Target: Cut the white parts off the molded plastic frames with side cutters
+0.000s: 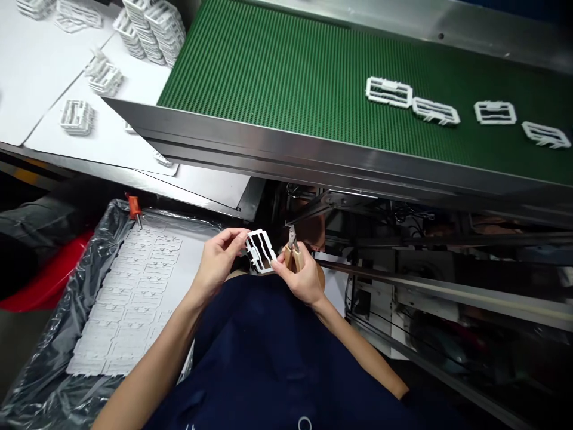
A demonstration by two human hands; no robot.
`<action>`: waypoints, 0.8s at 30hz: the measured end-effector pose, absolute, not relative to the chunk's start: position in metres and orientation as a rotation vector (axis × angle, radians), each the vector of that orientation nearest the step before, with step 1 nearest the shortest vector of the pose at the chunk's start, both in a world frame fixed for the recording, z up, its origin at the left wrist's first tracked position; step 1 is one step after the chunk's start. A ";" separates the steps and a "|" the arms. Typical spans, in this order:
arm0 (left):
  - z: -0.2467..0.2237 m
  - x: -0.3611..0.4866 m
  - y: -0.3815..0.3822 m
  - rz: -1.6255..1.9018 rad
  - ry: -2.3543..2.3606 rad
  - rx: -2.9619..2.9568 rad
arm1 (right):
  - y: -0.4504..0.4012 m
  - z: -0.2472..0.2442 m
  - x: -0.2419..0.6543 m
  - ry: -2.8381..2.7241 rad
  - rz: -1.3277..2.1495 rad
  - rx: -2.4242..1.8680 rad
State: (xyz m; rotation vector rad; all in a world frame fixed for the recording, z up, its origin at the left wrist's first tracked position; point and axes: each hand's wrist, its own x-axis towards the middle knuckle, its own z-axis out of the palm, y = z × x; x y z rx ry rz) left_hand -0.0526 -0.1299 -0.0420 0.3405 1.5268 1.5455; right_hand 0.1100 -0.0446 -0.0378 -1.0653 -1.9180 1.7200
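Between my hands, in front of my dark blue clothing, is a white plastic frame (pixel 271 246) with slots and thin crossbars. My left hand (pixel 219 261) pinches its left upper edge between thumb and fingers. My right hand (pixel 305 278) holds a pair of cutting pliers (pixel 293 246) with tan handles, jaws pointing up. The thumb of that hand also touches the frame's lower right corner. Part of the pliers' handles is hidden in the palm.
A green conveyor belt (pixel 268 65) with a metal side rail carries several white frames (pixel 389 92). Stacked frames (pixel 154 30) stand on the white table (pixel 134 98). At left, a plastic-lined box (pixel 42 364) holds rows of frames and an orange-handled tool (pixel 135 206). Machinery lies at right.
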 end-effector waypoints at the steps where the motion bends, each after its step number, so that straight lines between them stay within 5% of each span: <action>1: -0.042 -0.055 -0.129 1.516 1.596 0.426 | -0.045 -0.038 0.112 -1.976 1.658 -1.057; 11: -0.027 -0.061 -0.127 1.216 1.445 0.783 | -0.070 -0.047 0.132 -2.401 1.069 -0.735; 24: -0.045 -0.058 -0.144 0.992 1.466 1.014 | -0.085 -0.045 0.137 -2.684 1.088 -0.670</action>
